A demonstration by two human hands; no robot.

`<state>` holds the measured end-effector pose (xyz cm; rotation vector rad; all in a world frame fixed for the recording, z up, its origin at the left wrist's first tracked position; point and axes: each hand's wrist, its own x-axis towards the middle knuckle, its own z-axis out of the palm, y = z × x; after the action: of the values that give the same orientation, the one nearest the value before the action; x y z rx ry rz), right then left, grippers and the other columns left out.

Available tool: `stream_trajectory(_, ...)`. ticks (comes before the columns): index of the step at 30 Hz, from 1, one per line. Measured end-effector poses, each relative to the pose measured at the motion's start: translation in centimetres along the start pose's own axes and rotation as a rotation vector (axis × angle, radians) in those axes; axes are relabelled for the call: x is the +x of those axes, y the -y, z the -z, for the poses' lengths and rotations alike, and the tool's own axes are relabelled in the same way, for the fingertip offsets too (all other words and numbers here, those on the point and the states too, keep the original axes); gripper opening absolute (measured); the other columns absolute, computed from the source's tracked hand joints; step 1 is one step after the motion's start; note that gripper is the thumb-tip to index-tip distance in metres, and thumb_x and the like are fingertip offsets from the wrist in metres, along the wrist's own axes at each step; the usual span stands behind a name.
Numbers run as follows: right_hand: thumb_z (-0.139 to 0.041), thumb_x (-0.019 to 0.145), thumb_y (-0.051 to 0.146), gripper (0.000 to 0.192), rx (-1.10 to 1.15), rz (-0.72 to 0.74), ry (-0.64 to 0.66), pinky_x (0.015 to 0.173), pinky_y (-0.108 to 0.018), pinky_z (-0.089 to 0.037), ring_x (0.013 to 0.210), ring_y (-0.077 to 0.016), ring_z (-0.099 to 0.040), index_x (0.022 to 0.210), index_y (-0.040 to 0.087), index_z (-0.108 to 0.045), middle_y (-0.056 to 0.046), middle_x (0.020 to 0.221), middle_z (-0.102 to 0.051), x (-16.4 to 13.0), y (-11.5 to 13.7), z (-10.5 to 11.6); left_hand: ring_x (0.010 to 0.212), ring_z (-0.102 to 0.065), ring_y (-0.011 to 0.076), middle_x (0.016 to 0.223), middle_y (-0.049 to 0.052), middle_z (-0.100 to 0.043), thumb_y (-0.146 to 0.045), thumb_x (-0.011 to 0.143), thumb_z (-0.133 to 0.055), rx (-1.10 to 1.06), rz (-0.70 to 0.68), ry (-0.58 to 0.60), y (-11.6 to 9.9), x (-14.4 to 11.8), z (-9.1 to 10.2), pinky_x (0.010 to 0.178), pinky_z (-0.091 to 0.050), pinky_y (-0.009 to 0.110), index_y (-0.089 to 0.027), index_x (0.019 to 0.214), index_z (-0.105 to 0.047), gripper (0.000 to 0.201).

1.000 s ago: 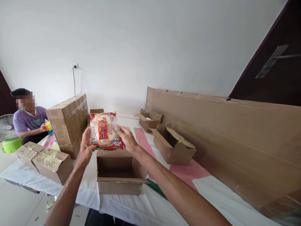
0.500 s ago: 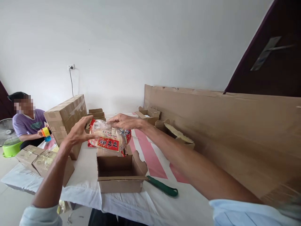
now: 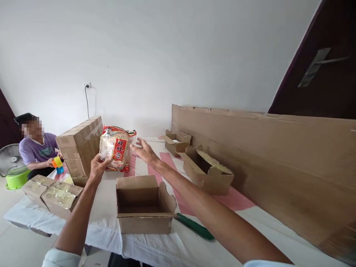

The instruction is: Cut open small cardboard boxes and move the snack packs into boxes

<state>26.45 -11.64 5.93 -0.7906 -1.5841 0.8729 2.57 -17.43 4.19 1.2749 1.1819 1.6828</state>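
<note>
My left hand (image 3: 98, 167) holds a clear snack bag with a red label (image 3: 115, 147) upright by its lower edge, above the table. My right hand (image 3: 142, 149) is just right of the bag with its fingers spread and holds nothing; whether its fingertips touch the bag I cannot tell. Below and in front of both hands stands an open cardboard box (image 3: 144, 204) with nothing visible inside it.
A stack of taped boxes (image 3: 80, 144) stands left of the bag, with more sealed boxes (image 3: 52, 191) at the table's left edge. Two open boxes (image 3: 207, 172) lie right, before a long cardboard sheet (image 3: 264, 155). A green-handled tool (image 3: 194, 227) lies beside the box. A seated person (image 3: 37, 148) holds tape rolls.
The bag went from flat between both hands to upright and leftward in my left hand alone. My right hand has come off it and opened.
</note>
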Motion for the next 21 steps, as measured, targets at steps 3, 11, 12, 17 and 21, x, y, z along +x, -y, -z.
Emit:
stream_trajectory(3,-0.073,0.082,0.08,0.074,0.306,-0.147,0.17,0.087,-0.045,-0.064,0.113,-0.0332,-0.073,0.129,0.022,-0.069,-0.014,0.128,-0.076,-1.1,-2.5,-1.6,0.064,-0.071,0.0172,0.081,0.002,-0.077,-0.065,0.046,-0.102,-0.065,0.058,0.052,1.3,-0.4,-0.3,0.053,-0.059,0.027,-0.016,0.092,-0.072,0.073)
stream_trajectory(11,-0.078,0.071,0.083,0.067,0.339,-0.167,0.046,0.07,-0.032,-0.055,0.085,-0.0222,-0.07,0.096,0.023,-0.067,-0.005,0.094,-0.078,0.5,-6.2,-0.6,0.068,-0.074,0.0188,0.083,0.007,-0.08,-0.053,0.047,-0.105,-0.036,0.211,0.266,3.2,-0.1,1.7,0.059,-0.06,0.027,-0.013,0.086,-0.078,0.062)
stream_trajectory(12,-0.078,0.071,0.082,0.064,0.328,-0.167,0.037,0.07,-0.032,-0.054,0.083,-0.0212,-0.069,0.093,0.023,-0.067,-0.004,0.091,-0.077,0.8,-6.6,-0.6,0.068,-0.074,0.0188,0.082,0.006,-0.08,-0.052,0.048,-0.105,-0.034,0.214,0.257,3.6,-0.1,1.6,0.059,-0.06,0.027,-0.014,0.086,-0.077,0.061)
stream_trajectory(17,-0.076,0.075,0.076,0.054,0.26,-0.179,0.021,0.072,-0.032,-0.052,0.082,-0.0208,-0.066,0.085,0.024,-0.067,-0.002,0.085,-0.075,1.3,-8.8,-1.4,0.068,-0.074,0.0193,0.082,0.006,-0.079,-0.052,0.047,-0.105,-0.019,0.234,0.226,5.6,0.0,1.3,0.06,-0.06,0.029,-0.014,0.088,-0.077,0.063)
stream_trajectory(21,-0.073,0.076,0.074,0.052,0.22,-0.193,0.021,0.078,-0.033,-0.053,0.088,-0.0222,-0.068,0.084,0.023,-0.069,-0.003,0.089,-0.077,1.3,-10.3,-1.8,0.068,-0.073,0.0192,0.081,0.005,-0.078,-0.05,0.045,-0.105,-0.001,0.248,0.2,7.1,0.1,1.4,0.06,-0.06,0.03,-0.015,0.086,-0.075,0.062)
